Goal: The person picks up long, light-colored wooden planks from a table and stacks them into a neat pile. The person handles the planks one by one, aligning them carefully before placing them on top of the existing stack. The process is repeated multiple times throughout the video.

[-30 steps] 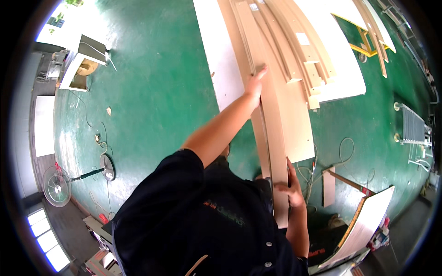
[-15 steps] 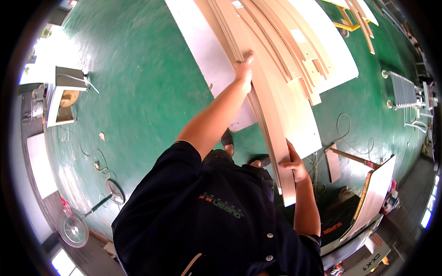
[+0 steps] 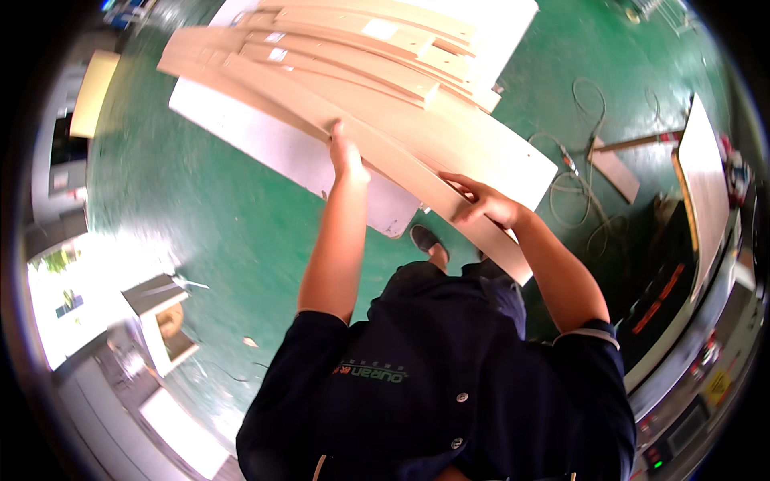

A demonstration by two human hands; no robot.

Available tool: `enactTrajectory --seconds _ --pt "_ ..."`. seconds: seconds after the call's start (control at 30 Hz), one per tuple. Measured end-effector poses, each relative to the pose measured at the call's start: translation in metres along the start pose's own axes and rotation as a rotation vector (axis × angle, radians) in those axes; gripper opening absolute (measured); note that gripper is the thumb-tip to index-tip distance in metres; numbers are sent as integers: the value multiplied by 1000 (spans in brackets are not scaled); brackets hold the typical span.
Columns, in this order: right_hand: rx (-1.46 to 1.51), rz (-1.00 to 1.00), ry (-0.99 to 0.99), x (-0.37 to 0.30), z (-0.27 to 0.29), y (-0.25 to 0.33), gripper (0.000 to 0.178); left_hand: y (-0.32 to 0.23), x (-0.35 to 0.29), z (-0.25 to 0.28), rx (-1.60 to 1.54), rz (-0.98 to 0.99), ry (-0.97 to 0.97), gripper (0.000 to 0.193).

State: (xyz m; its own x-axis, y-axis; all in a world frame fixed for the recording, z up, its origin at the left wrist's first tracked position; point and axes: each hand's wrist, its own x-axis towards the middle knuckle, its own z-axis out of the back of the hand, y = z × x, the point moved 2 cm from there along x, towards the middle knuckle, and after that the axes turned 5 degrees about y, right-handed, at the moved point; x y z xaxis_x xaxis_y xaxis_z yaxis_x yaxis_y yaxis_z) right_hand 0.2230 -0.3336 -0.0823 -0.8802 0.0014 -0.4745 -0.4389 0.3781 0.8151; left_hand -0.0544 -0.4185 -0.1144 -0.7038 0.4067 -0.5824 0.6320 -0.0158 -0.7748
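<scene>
A long, pale wooden plank [image 3: 401,172] slants from the upper left down toward my body. My left hand [image 3: 348,157] grips its near edge about midway, thumb on top and the other fingers hidden below. Closer to the plank's right end, my right hand [image 3: 491,207] grasps it with fingers and thumb across the top. Under and beyond the plank lies a wide pale wooden panel [image 3: 489,152], and farther off several narrow wooden strips [image 3: 345,64] lie stacked, a few with white labels.
A white sheet [image 3: 265,144] lies beneath the wood. Cables [image 3: 589,188] and a small board [image 3: 616,172] are on the green floor to the right. A machine with an upright panel [image 3: 706,184] stands at far right. An open box-shaped unit [image 3: 168,329] is at left.
The view has turned, so the plank and stack now slant more toward the upper left. Both hands remain on the plank, and its near end has shifted away from my body.
</scene>
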Motion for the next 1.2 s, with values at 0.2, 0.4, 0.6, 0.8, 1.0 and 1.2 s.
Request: enactTrajectory --seconds 0.2,0.4,0.6,0.8,1.0,1.2 --pt "-42 -74 -30 25 7 11 100 18 -47 -14 72 -9 -26 60" --pt "-966 -54 -294 43 11 72 88 10 15 -1 54 -73 176 55" --pt "-1184 -100 -430 43 -9 47 106 26 46 -10 122 -95 24 53" --pt "-1143 -153 -499 55 -4 44 103 17 31 -34 259 -90 -205 92" --pt "-1094 -3 -434 62 9 35 108 9 11 -39 116 -211 -265 67" --pt "-1013 50 -345 68 21 34 111 21 22 -38 1 -233 -281 64"
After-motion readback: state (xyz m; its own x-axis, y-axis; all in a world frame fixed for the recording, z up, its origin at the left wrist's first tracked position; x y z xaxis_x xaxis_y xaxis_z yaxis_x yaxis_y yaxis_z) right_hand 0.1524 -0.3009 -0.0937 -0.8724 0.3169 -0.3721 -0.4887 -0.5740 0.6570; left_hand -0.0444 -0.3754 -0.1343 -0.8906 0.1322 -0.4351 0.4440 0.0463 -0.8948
